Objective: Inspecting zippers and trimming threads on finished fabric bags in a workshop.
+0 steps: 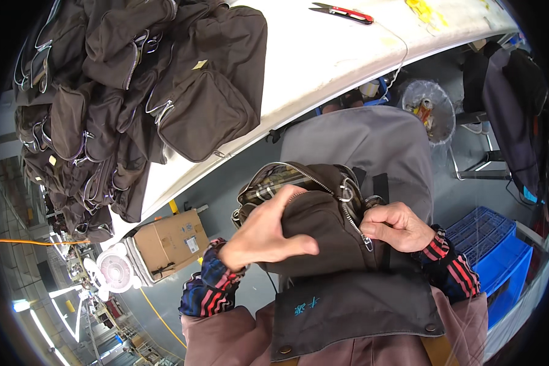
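Note:
A dark brown fabric bag (329,226) lies across my lap with its metal zipper (323,183) undone, baring a plaid lining (274,185). My left hand (265,235) grips the bag's left side; its fingers reach over the opening's rim, tips hidden, and the thumb stretches across the front panel. At the right side, my right hand (399,227) is closed in a pinch on the bag's edge, beside the zipper pull (367,243). Metal rings (346,190) sit at the zipper's upper right.
Brown bags (207,104) are heaped on the white table (305,67) at left, with red-handled thread snips (343,13) farther back. A grey cover (366,134) spreads beyond my lap. A lined bin (436,113) and blue crates (494,250) stand at right, a carton (171,241) and fan (114,268) at left.

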Motion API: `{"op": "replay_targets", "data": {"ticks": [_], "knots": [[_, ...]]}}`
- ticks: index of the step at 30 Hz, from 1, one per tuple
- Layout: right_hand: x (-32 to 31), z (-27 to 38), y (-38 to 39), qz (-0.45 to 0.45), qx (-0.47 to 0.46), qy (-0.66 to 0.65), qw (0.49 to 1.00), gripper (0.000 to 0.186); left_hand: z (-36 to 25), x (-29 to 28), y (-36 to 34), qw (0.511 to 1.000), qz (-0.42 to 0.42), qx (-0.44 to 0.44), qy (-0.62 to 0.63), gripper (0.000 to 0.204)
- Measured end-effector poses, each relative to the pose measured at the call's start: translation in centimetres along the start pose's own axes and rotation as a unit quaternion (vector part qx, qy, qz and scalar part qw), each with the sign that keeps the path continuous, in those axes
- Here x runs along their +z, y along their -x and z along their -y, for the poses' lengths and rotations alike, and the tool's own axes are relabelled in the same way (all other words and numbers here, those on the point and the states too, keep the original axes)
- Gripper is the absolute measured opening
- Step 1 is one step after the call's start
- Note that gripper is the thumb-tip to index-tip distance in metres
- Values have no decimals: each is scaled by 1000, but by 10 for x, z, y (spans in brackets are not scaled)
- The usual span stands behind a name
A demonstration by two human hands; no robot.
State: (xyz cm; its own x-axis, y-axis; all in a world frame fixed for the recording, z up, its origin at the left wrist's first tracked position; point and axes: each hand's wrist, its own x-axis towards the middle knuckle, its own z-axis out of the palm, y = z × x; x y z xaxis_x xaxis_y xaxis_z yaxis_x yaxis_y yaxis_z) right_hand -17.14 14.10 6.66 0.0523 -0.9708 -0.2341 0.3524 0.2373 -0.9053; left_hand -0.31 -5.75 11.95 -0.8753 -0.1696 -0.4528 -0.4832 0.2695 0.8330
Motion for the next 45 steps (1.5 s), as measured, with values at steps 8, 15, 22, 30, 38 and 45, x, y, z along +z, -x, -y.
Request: {"op": "replay_targets", "data": {"ticks": [8, 15, 22, 30, 38, 45], "knots": [[8, -10, -2, -43, -16, 47, 998, 25, 16, 54, -17, 973, 15, -26, 229, 22], [4, -23, 9, -90, 12, -50, 995, 23, 17, 68, -19, 908, 9, -96, 407, 20], [6, -10, 6, -140, -25, 40, 989, 11, 16, 76, -22, 922, -41, -32, 383, 16], [8, -11, -3, -132, -20, 126, 983, 11, 19, 76, -18, 923, -40, -14, 383, 10], [-3, -31, -5, -113, 24, -95, 989, 12, 26, 84, -30, 897, -19, -34, 440, 11], [-4, -9, -6, -140, 30, -4, 990, 9, 29, 75, -33, 899, 24, -52, 435, 22]]}}
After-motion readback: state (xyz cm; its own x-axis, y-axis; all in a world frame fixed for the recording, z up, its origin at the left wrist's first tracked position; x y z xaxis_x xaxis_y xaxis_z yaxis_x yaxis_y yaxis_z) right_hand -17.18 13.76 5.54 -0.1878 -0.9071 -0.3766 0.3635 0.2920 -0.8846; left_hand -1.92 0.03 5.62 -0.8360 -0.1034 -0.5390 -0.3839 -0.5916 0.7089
